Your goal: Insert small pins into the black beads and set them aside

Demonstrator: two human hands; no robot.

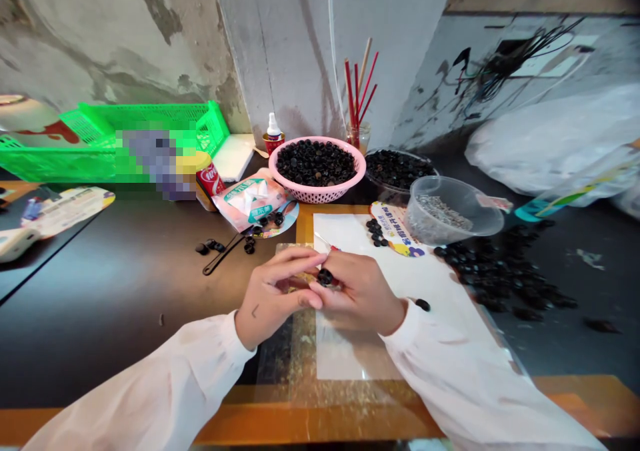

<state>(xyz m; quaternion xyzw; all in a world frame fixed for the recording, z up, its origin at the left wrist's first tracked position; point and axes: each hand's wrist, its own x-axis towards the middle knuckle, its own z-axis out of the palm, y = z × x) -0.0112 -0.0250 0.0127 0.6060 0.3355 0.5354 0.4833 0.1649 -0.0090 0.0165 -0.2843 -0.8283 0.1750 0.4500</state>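
My left hand [273,291] and my right hand [357,291] meet over the middle of the table, fingertips close together. Between them sits a small round black part [325,277], pinched in the fingers. My right hand is curled, and a thin red-and-silver tool [327,243] pokes out above its knuckles; how it is gripped is hidden. The left fingers bend around the black part from the other side. Beneath the hands lies a white sheet [345,357]. A loose black part [423,304] rests beside my right wrist.
Behind stand a pink basket [320,196] of black parts, a dark-filled bowl [400,164] and a clear tub [455,231] of small metal pieces. Black parts [505,271] lie heaped at right. A black-handled spoon [220,257], snack packet [255,201] and green crate [60,164] are left.
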